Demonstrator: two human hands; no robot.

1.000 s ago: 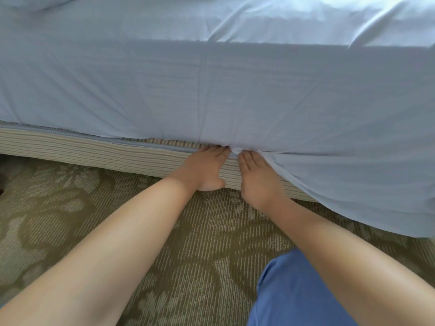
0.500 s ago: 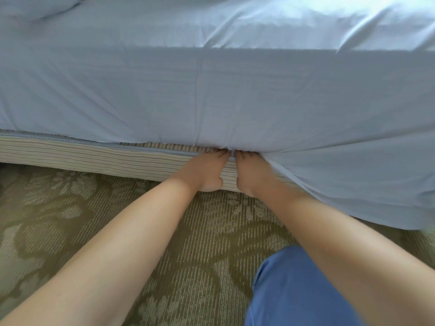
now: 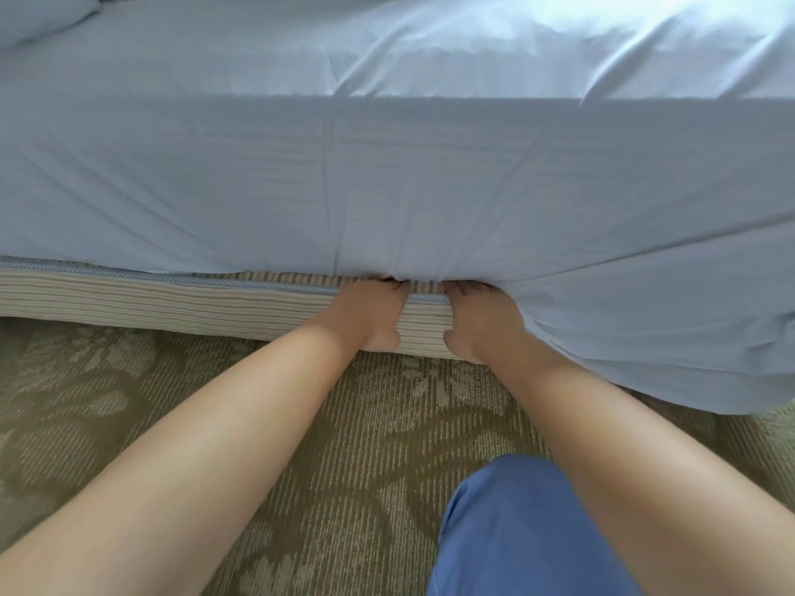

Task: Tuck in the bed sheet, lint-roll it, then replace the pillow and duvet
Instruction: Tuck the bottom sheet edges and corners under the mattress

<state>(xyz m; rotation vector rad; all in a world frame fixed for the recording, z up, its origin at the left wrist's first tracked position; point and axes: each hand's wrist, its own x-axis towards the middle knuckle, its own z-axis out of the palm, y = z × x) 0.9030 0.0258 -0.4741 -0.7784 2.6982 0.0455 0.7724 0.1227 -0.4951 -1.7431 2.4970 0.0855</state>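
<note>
A pale blue bed sheet (image 3: 387,187) covers the mattress top and side. To the left of my hands its lower edge lies tucked in above the striped bed base (image 3: 172,298). To the right it hangs loose (image 3: 667,337) down toward the floor. My left hand (image 3: 370,311) and my right hand (image 3: 477,320) press side by side into the gap between mattress and base. Their fingers push the sheet edge inward, with the fingertips hidden under the fabric. A pale blue pillow corner (image 3: 38,15) shows at the top left.
A patterned olive carpet (image 3: 129,402) runs along the bed side. My knee in blue trousers (image 3: 516,531) is at the lower right. The striped base has a blue piped edge just under the mattress.
Both hands have gone deeper into the gap, so the fingers now vanish under the sheet. They have also spread slightly apart, and the view has moved closer to the bed.
</note>
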